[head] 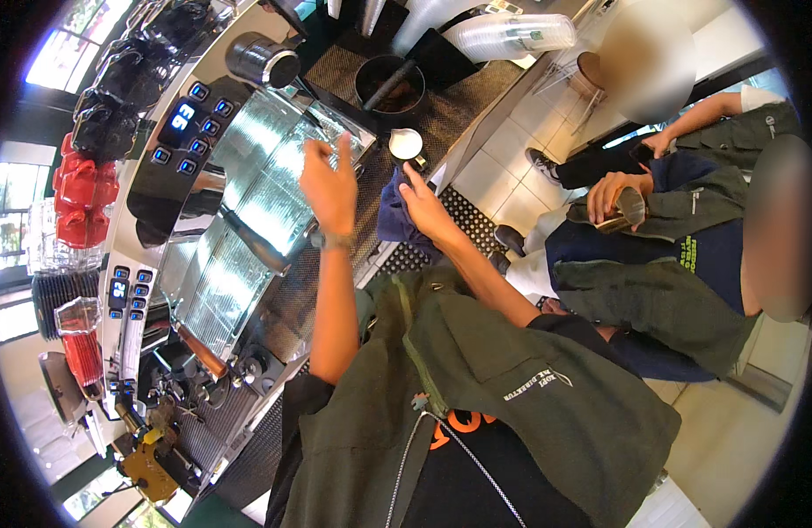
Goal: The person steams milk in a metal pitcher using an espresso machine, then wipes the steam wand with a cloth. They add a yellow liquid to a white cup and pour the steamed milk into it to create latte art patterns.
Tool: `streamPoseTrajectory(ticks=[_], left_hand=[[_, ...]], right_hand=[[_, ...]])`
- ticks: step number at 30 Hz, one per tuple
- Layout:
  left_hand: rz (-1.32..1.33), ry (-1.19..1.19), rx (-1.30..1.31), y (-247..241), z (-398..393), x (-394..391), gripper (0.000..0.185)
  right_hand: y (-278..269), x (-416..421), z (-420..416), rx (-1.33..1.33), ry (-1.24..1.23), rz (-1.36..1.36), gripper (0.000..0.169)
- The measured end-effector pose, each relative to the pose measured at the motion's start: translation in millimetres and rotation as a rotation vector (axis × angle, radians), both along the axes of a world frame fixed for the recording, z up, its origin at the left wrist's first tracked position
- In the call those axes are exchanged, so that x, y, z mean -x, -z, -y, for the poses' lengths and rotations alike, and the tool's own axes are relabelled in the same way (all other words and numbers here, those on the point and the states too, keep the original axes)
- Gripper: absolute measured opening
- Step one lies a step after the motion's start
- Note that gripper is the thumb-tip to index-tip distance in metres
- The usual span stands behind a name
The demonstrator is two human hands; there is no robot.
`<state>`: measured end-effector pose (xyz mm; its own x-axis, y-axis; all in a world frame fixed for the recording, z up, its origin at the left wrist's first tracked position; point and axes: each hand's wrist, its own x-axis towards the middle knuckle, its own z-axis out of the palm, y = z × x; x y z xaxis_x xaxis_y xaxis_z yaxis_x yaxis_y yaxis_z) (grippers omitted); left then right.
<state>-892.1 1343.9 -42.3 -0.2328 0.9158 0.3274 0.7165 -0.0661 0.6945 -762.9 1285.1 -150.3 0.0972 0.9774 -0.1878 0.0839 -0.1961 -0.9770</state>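
Note:
My left hand (330,188), with a watch at the wrist, is raised over the edge of the espresso machine's drip tray (274,178), holding nothing, its fingers apart. My right hand (426,204) is beside a dark blue cloth (396,214), which lies against its palm; whether the fingers grip it is unclear. Just beyond the fingertips stands a small milk pitcher (406,144) with white milk in it. Left of my left hand, a portafilter with a black handle (254,241) is at the machine. Another portafilter, with a wooden handle (201,350), is lower left.
A knock box (390,84) with a bar across it stands behind the pitcher, near stacked plastic cups (511,38). Red cups (86,191) sit on the machine. At the right stand people in green vests; one holds a metal pitcher (624,211). A perforated black mat (465,218) covers some floor.

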Motion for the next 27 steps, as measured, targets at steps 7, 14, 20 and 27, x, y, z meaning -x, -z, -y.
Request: streamPoseTrajectory(ticks=[7,14,20,27], left_hand=[[0.432,0.188,0.284,92.1,143.4,67.1,0.041],[1.164,0.141,0.496,144.1,194.9,180.3,0.032],[1.279,-0.013,0.401,123.2,256.3,222.4,0.043],[0.474,-0.292,0.534,79.8,371.4,324.7,0.023]], right_hand=[[-17.2,52.9,78.4,0.337,0.052,-1.006,0.035],[31.0,117.9,117.2,0.390,-0.155,-0.246,0.036],[45.1,156.7,116.8,0.248,-0.503,-0.111,0.046],[-25.1,219.9,168.4,0.083,-0.755,-0.273,0.048]])
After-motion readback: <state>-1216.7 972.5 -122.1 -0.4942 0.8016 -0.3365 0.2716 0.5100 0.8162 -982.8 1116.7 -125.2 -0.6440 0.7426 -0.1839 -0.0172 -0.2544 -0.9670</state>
